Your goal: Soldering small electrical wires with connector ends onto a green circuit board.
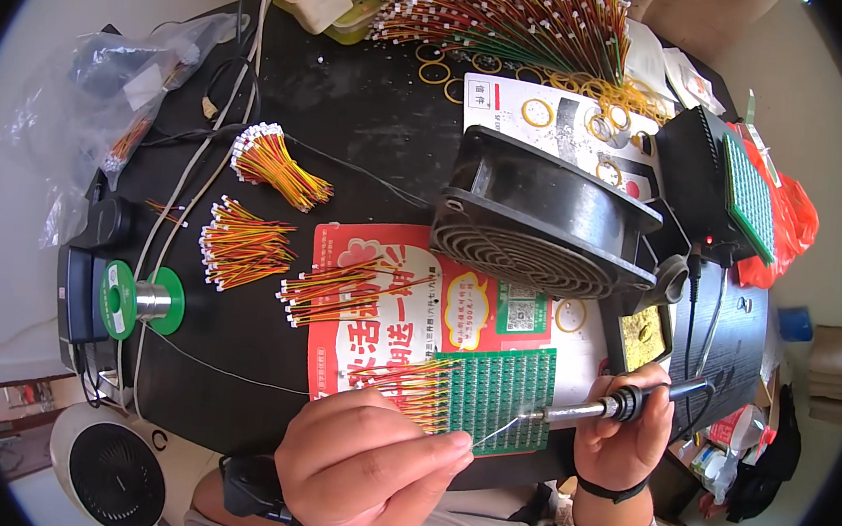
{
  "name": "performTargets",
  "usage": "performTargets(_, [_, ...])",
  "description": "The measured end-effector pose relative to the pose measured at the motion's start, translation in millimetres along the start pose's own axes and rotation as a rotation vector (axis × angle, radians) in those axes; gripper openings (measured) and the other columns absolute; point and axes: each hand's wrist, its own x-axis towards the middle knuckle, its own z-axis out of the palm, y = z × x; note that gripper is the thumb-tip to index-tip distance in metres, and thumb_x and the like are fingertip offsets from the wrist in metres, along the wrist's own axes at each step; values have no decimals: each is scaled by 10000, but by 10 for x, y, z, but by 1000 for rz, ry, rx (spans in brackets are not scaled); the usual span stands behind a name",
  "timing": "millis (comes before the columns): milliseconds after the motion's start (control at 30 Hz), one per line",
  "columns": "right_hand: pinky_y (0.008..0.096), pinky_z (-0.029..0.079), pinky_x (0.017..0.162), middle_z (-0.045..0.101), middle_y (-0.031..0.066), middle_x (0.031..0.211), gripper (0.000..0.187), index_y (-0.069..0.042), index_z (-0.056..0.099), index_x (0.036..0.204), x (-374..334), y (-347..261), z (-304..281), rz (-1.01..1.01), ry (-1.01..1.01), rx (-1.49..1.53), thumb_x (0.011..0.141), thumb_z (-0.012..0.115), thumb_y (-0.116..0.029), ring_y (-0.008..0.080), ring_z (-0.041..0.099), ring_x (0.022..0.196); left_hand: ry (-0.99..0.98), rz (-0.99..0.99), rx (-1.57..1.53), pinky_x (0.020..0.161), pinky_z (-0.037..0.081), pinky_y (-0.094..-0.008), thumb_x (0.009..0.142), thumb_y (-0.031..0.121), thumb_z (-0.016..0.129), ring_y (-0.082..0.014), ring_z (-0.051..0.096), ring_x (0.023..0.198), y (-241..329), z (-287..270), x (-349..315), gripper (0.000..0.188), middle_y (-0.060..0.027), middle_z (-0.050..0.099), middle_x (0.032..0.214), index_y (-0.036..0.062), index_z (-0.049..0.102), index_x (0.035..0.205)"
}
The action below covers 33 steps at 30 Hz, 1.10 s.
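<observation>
My right hand [622, 451] grips a soldering iron [578, 412], its tip pointing left over a green circuit board panel [521, 377]. Between the thumb and fingers of my left hand [363, 463] a thin solder wire [231, 375] is pinched; it trails back to a green-flanged solder spool [152, 301]. Near the iron's tip, the wire end and the tip meet or nearly meet above the board. Red and yellow wires [415, 388] lie with their ends along the board's left part, partly hidden behind my left hand. The board rests at the front of a red and white printed sheet [334, 346].
Loose wire bundles [284, 166] with white connectors lie left of centre. A black fan [546, 209] stands behind the board, beside a black box [694, 177] with another green panel leaning on it. A yellow sponge tray [643, 338] is near my right hand. Rubber bands [537, 112] lie at the back.
</observation>
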Motion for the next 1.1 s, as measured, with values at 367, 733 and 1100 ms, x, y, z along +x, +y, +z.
performTargets(367, [258,391,383,610,204,682,325,-6,572,1058,-15,4,13,3,7,-20,1007,594,-326,187,533,473,4,-12,37,485,437,-262,700,-62,775,-146,555,513,4,12,0,242,-50,643,713,-4,730,931])
performTargets(733, [306,456,581,555,140,848,395,-8,516,1134,73,-191,35,-554,186,-492,956,626,-344,205,528,689,-41,11,85,510,484,-285,692,-33,773,-169,592,532,85,34,-6,242,-46,656,717,19,733,925])
performTargets(1100, [418,463,678,546,152,942,474,-33,563,1230,241,-491,-49,-980,-46,-1672,769,655,25,303,552,776,-438,53,141,604,511,-361,763,-11,733,-268,595,648,495,-418,206,102,-100,592,752,3,653,825])
